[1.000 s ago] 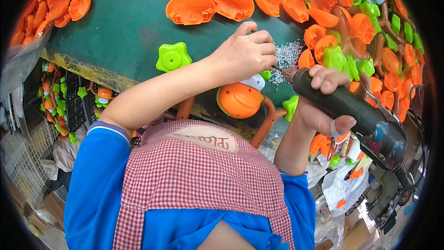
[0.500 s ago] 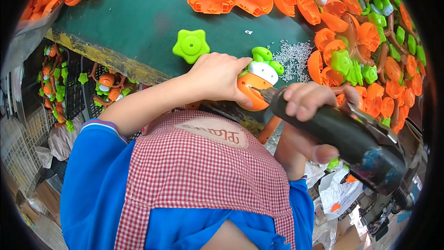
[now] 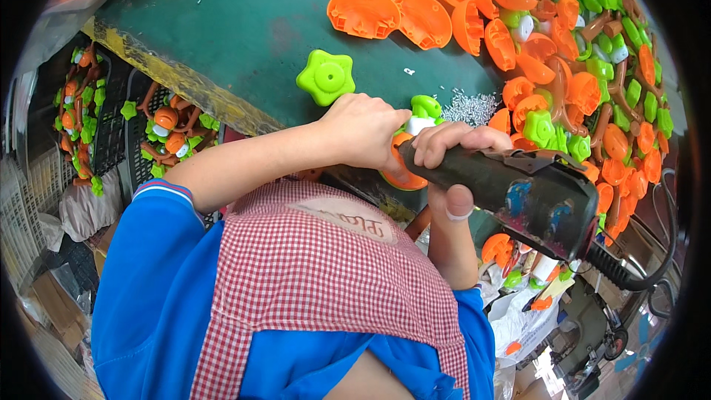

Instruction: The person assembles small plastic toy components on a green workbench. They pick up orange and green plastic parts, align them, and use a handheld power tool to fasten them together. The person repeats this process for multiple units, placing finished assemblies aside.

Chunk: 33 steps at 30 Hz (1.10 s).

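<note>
My left hand [image 3: 364, 132] is closed around a small plastic toy [image 3: 406, 180] at the near edge of the green table. Its body is orange, with a white part and a green knob [image 3: 425, 106] on top. A black corded electric screwdriver [image 3: 529, 196] lies in my right hand [image 3: 450, 152], fingers wrapped round its front end. The tool's nose meets the orange body, and my fingers hide the bit. Just beyond my left hand rests a green star-shaped piece [image 3: 326, 76]. Loose silver screws [image 3: 472, 108] are heaped to the toy's right.
Orange half shells [image 3: 363, 12] stand along the far side of the green table [image 3: 229, 37]. A large pile of orange, green and brown parts [image 3: 585, 92] fills the right. Crates of assembled toys [image 3: 169, 122] sit below the worn yellow edge. The cord [image 3: 629, 278] trails right.
The screwdriver has swung to a flatter angle and pressed in against the orange body; its tip was visible before. My left hand keeps its hold. The whole view has shifted slightly.
</note>
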### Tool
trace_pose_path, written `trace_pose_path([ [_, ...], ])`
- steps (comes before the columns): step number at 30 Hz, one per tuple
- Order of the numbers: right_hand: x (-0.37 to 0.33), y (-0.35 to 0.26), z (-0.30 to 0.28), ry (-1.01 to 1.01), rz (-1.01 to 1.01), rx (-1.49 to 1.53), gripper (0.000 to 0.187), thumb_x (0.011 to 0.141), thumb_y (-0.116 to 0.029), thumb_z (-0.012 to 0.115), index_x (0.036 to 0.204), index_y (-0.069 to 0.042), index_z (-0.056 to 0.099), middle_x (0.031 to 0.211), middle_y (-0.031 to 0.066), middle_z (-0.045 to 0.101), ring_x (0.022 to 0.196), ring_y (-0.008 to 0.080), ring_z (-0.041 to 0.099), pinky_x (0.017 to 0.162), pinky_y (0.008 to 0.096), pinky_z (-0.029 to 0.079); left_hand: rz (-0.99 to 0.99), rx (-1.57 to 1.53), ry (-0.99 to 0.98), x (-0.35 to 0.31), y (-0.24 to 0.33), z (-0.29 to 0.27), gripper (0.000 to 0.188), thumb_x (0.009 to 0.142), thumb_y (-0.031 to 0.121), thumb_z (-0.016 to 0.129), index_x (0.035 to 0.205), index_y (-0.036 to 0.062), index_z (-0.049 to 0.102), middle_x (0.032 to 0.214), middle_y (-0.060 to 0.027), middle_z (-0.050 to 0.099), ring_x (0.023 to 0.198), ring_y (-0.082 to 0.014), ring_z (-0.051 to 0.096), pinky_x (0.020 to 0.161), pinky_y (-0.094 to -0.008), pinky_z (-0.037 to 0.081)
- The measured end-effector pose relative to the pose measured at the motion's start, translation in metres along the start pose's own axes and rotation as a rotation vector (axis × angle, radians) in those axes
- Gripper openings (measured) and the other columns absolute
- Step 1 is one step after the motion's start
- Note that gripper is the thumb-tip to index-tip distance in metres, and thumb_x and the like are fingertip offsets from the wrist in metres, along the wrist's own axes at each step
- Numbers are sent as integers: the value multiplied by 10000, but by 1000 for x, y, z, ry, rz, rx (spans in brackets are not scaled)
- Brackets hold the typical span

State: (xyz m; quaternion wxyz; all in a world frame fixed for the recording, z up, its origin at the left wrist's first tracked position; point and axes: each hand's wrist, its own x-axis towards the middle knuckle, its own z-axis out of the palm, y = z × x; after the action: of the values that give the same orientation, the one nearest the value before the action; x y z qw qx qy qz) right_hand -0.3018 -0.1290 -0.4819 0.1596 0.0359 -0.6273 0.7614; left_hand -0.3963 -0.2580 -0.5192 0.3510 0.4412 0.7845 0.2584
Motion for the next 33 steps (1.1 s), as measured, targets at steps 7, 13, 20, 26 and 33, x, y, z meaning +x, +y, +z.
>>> trace_pose_path([
  [7, 5, 9, -8, -209, -27, 162, 655, 788, -461, 793, 1161, -63, 430, 715, 81, 563, 632, 212, 568, 631, 373, 487, -1, -24, 94, -2, -6, 10, 756, 590, 495, 811, 1178, 46, 655, 886, -151, 711, 796, -341, 688, 686, -438, 552],
  [13, 3, -11, -11, 39, 41, 129, 1016, 783, -537, 761, 1487, -10, 253, 687, 56, 561, 605, 198, 563, 617, 342, 485, 32, 2, 37, -2, 12, -2, 761, 623, 528, 795, 1200, 62, 625, 962, -123, 702, 873, -311, 684, 741, -429, 541],
  [20, -27, -81, -45, -263, -466, 170, 831, 792, -502, 774, 1392, -72, 392, 700, 82, 644, 572, 236, 635, 541, 362, 530, 393, 232, 291, -27, 69, -11, 720, 721, 508, 740, 1284, 87, 584, 811, -77, 616, 735, -261, 642, 684, -377, 530],
  [26, -14, -104, -44, -496, -457, 195, 749, 784, -442, 801, 1334, -80, 446, 737, 133, 676, 614, 264, 663, 596, 372, 560, 265, 207, 222, -36, 48, -16, 692, 751, 543, 711, 1301, 142, 587, 833, -96, 651, 793, -288, 668, 707, -399, 536],
  [33, -118, -86, -128, 443, -257, 56, 754, 854, -574, 624, 1336, -27, 432, 778, 58, 517, 673, 167, 498, 689, 309, 420, -147, -297, 771, -190, -67, -151, 440, 825, 133, 621, 1214, -71, 629, 1100, -135, 708, 955, -192, 669, 889, -340, 518],
])
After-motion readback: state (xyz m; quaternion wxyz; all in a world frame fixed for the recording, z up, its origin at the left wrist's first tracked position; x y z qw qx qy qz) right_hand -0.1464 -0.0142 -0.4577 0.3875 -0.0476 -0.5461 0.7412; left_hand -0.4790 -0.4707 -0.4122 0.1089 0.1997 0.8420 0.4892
